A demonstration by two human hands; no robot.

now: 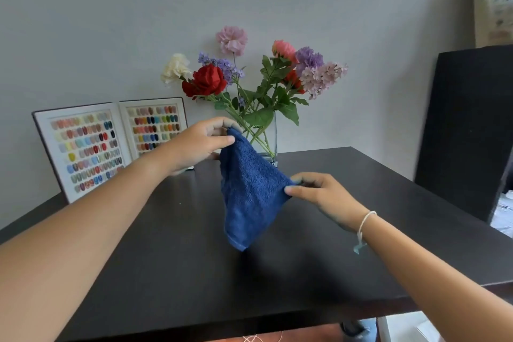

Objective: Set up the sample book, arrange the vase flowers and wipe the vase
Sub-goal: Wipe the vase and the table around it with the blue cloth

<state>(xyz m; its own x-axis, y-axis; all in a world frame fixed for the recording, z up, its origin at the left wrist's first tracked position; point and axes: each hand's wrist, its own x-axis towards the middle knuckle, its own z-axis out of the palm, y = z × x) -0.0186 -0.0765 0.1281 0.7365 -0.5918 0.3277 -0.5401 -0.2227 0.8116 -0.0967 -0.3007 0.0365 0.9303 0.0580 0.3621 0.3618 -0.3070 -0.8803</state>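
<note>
While both hands pinch the blue towel (249, 191) above the bench (172, 258), left grip (200, 144) and right grip (319, 194) at corners, it hides the vase (270, 141) base; the sample book (111, 144) corner is covered.

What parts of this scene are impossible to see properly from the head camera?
- Vase: its lower left side is hidden behind the blue towel and the left hand.
- Sample book: its lower right corner is covered by the left forearm, and the colour chips are too small to read.
- Right hand: the fingertips pinching the towel are partly hidden.
- Table: cut off by the bottom edge.
</note>
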